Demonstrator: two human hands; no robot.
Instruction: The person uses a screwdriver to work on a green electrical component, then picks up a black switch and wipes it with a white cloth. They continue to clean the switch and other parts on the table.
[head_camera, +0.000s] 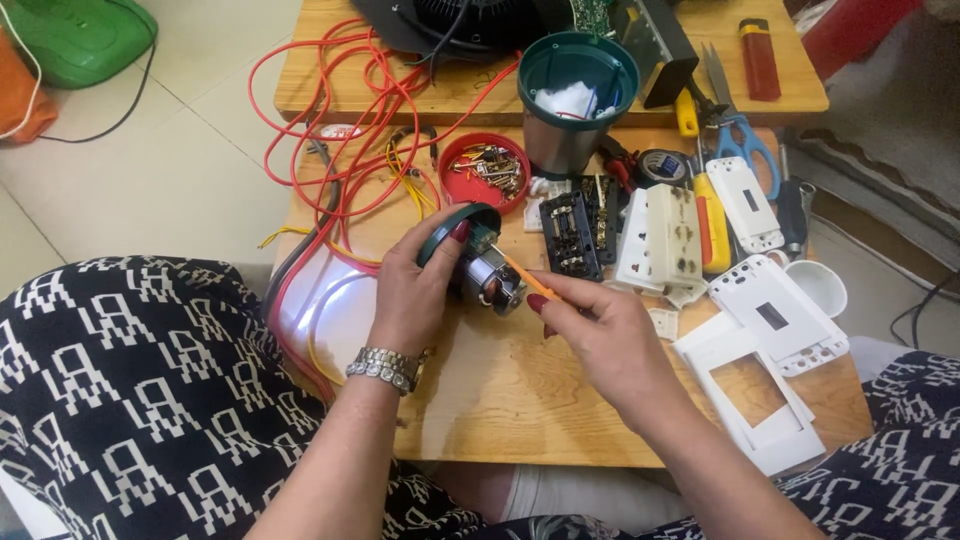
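Gripped in the left hand (410, 290) is a small motor (487, 275) with a green cap, held just above the wooden table (520, 400). Fingers of the right hand (600, 335) pinch an orange screwdriver (525, 278), and its tip touches the motor's metal end. To do this well, I think the left hand should hold the motor very steady and the tool should stay straight so it does not slip. A red lid (485, 170) of screws sits near, behind the motor.
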